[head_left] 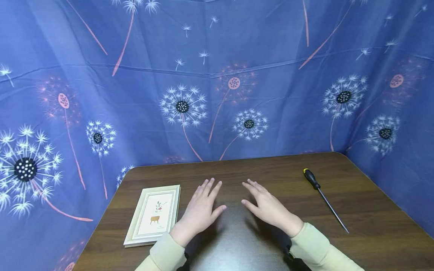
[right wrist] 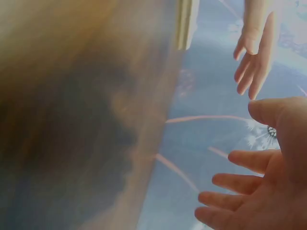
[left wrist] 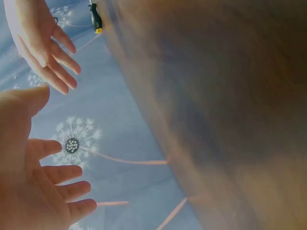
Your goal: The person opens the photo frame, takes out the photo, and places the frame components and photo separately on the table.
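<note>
Our left hand [head_left: 201,208] and right hand [head_left: 271,209] hover, grip apart, between picture frame [head_left: 155,214] and screwdriver [head_left: 317,186], presumably placed for reach.

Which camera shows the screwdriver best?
The head view: the screwdriver lies there whole, end to end, unobstructed. The left wrist view catches mainly its handle, with the shaft cut off by the top edge; the right wrist view shows none.
</note>
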A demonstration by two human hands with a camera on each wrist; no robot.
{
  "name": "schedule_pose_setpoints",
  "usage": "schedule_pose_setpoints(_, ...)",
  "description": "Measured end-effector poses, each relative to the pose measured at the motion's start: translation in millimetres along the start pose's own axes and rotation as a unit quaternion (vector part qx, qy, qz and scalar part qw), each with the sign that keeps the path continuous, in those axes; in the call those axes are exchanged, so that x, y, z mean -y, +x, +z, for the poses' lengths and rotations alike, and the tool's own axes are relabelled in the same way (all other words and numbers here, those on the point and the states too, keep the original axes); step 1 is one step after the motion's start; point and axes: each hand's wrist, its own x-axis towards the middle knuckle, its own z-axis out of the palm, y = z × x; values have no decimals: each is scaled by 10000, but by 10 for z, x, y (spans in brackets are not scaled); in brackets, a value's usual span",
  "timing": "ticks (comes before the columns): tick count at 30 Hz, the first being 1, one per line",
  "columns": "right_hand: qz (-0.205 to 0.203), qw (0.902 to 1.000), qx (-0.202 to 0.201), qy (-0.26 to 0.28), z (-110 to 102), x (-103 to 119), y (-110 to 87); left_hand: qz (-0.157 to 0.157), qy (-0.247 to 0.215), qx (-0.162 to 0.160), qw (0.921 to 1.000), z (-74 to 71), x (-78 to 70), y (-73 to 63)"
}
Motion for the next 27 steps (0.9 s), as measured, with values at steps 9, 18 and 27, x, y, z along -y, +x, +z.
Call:
schedule_pose_setpoints(9, -162, 9965, 362, 729, 23, 400, 249, -17, 20, -528, 9986, -190, 262, -242)
schedule_pose_setpoints(18, -589, 9886, 438, 1316, 128, 705, 460, -463, -186, -819, 9954, -262, 594, -510)
schedule_pose_setpoints(27, -531, 9797, 616, 1833, 374, 982, 600, -1094, -280, -975, 9888, -309, 1055, -813)
